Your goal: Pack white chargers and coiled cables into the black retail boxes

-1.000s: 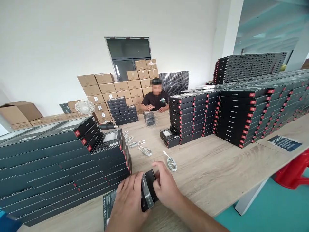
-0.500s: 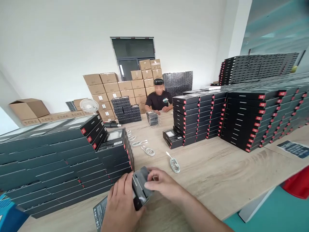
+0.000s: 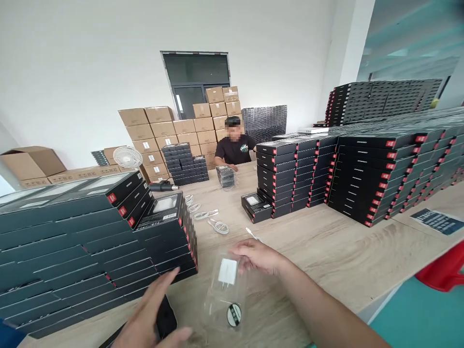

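Observation:
My right hand (image 3: 259,255) grips the top edge of a clear plastic tray (image 3: 213,309). Inside the tray are a white charger plug (image 3: 228,271), prongs toward me, and a round black-and-white piece (image 3: 234,314). To the left, my left hand (image 3: 145,316) has its thumb and fingers spread. Behind that hand a black box (image 3: 166,319) lies low over the table, partly covered by it. A white cable (image 3: 253,235) shows just past my right hand, which hides most of it.
Stacked black boxes stand left (image 3: 152,251) and right (image 3: 282,188). Several coiled white cables (image 3: 219,226) lie between them, near a black heat gun (image 3: 164,186). Across the table (image 3: 326,251) sits a person (image 3: 235,147) by a small wrapped stack (image 3: 225,176). Cartons (image 3: 155,130) stand behind.
The clear tray with the plug is out of the black box and in my right hand. My left hand has opened and shifted left. The view has turned slightly.

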`<state>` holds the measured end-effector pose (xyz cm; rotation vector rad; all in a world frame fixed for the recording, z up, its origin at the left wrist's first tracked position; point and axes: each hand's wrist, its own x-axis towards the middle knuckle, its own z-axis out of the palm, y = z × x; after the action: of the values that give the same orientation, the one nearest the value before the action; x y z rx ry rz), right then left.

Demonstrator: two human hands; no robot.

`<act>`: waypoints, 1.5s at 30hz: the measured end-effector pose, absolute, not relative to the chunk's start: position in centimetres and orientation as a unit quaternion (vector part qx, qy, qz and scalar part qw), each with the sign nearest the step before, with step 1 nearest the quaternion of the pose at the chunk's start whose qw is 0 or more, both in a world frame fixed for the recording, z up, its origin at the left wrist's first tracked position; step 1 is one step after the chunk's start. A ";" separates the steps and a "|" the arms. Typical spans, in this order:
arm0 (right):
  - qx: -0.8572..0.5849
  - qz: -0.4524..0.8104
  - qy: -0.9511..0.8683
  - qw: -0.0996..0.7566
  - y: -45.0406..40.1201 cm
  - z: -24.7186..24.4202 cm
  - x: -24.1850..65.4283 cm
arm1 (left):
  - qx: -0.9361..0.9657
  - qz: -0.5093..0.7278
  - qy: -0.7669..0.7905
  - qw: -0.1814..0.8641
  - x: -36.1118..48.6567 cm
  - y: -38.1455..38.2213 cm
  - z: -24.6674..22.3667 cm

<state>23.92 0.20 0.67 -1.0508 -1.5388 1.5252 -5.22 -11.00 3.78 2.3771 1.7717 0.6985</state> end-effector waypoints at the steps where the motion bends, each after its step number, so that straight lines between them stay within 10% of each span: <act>1: -0.415 0.576 -0.612 0.349 0.5 0.9 23.9 | 0.802 0.225 0.548 0.075 -3.6 -10.6 4.5; 11: -0.588 0.327 -0.642 0.367 4.4 0.4 29.7 | 0.839 0.131 0.492 0.195 7.2 -6.8 1.7; 18: -0.540 0.337 -0.647 0.419 7.1 0.7 29.7 | 0.712 0.392 0.536 0.228 9.3 -2.3 2.9; 30: -0.403 0.222 -0.684 0.566 4.3 1.6 23.2 | 0.506 0.458 0.423 0.596 9.3 0.2 0.8; 45: -0.398 0.420 -0.556 0.597 3.5 1.3 22.8 | 0.511 0.451 0.375 0.628 8.9 0.1 1.2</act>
<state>22.84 3.49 1.26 -0.9230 -1.2892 0.9747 8.91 0.14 1.23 1.1714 0.8594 1.0343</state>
